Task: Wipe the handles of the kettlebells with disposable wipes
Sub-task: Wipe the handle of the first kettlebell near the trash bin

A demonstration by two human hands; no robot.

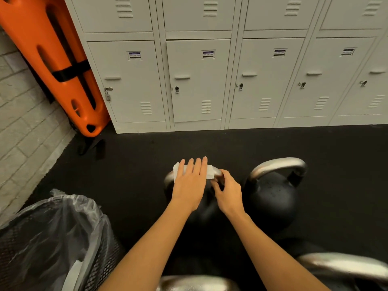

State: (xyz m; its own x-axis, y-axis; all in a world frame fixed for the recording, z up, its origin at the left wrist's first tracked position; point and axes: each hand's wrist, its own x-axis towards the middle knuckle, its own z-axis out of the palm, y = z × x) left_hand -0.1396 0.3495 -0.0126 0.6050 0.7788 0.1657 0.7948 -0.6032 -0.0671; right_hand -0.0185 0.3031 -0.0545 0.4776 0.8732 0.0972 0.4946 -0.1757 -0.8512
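Nearest the lens: two bare forearms reaching forward, flanked by the steel handle of a kettlebell [197, 283] at the bottom edge and another steel handle [344, 266] at lower right. Left hand [190, 183] laid flat, fingers [198, 166] straight and together, pressing a white disposable wipe [210, 172] down onto the handle of the middle kettlebell [169, 178]. Wipe draped over the top of that handle, sticking out on both sides of the hand. Right hand [228, 193] just beside it, fingertips curled and pinching the right end of the same handle where the wipe's edge ends. Body of that kettlebell mostly hidden under the hands and wrists. Second black kettlebell [273, 194] standing upright immediately to the right, steel handle bare, close to the right hand but not touched. All on a black rubber floor [336, 148]. Lower left: mesh waste bin [52, 244] lined with a clear plastic bag. Behind: row of pale metal lockers [197, 80], one with a padlock [107, 95]. Far left: orange board [52, 57] with a black strap, leaning against a white brick wall [23, 133].
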